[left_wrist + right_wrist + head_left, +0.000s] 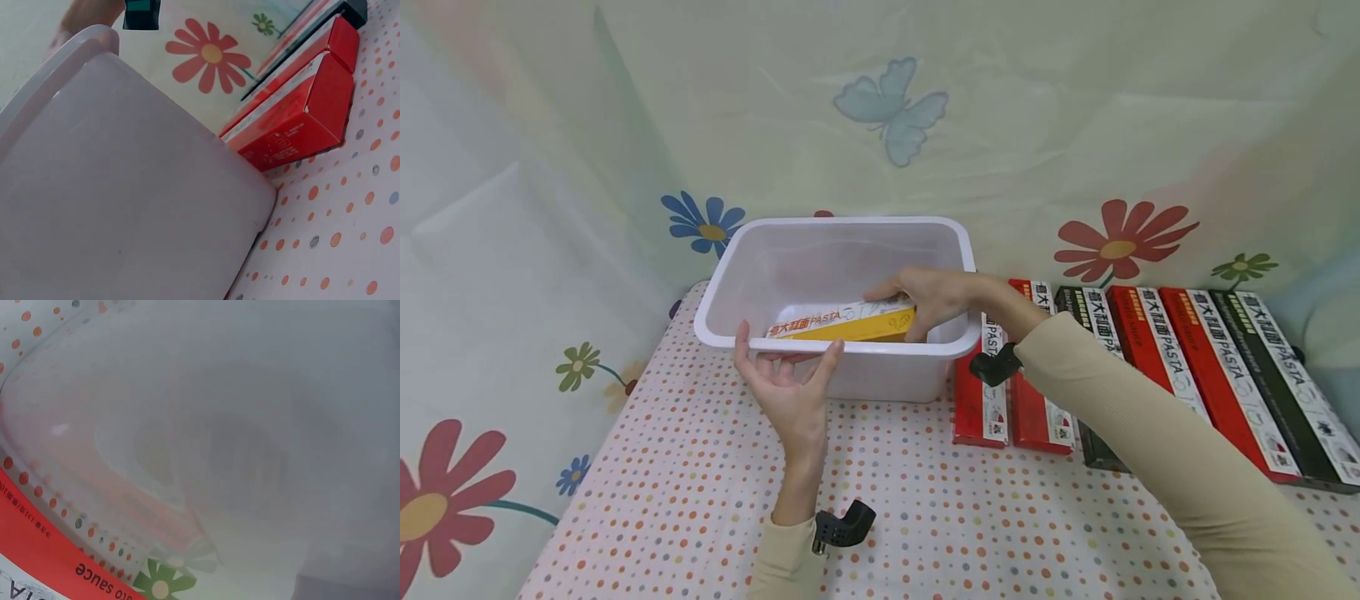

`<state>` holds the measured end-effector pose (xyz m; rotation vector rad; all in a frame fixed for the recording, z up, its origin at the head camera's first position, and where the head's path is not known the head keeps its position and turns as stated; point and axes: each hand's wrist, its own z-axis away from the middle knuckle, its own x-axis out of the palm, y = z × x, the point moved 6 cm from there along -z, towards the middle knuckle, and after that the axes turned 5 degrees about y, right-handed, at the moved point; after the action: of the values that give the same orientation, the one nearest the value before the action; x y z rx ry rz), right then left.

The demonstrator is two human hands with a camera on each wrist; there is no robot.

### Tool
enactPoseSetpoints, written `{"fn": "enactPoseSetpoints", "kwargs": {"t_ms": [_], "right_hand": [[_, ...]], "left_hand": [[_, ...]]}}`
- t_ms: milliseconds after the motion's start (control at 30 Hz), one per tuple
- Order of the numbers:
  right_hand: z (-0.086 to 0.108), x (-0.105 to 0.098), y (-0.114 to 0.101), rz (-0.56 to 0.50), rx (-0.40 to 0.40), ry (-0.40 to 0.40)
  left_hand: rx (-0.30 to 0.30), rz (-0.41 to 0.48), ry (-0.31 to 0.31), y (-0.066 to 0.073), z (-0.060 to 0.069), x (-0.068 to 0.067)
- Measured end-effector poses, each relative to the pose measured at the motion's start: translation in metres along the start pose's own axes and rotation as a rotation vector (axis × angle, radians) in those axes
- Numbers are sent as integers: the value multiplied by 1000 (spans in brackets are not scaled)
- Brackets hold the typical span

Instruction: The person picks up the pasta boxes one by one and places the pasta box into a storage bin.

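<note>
A white plastic tub stands on the table, its outer wall filling much of the left wrist view. Inside it lies a yellow and white pasta box, tilted slightly up at its right end. My right hand reaches over the tub's right rim and grips that end of the box. At the front rim, my left hand holds the tub from below, fingers bent under the edge and the thumb against it. Neither hand shows its grip in its own wrist view; the tub wall hides it.
To the tub's right, several red pasta boxes and dark ones lie in a row, partly behind my right sleeve. A dotted cloth covers the table. Behind hangs a flowered curtain.
</note>
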<state>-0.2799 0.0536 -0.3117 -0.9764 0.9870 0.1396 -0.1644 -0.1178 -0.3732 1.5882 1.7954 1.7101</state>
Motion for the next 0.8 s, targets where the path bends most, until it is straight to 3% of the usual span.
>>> {"fn": "enactPoseSetpoints", "kwargs": {"t_ms": [567, 800], "right_hand": [[0, 2, 7, 16, 60, -40], [-1, 4, 6, 78, 74, -61]], "left_hand": [[2, -2, -16, 0, 0, 2], [4, -16, -11, 1, 0, 1]]}}
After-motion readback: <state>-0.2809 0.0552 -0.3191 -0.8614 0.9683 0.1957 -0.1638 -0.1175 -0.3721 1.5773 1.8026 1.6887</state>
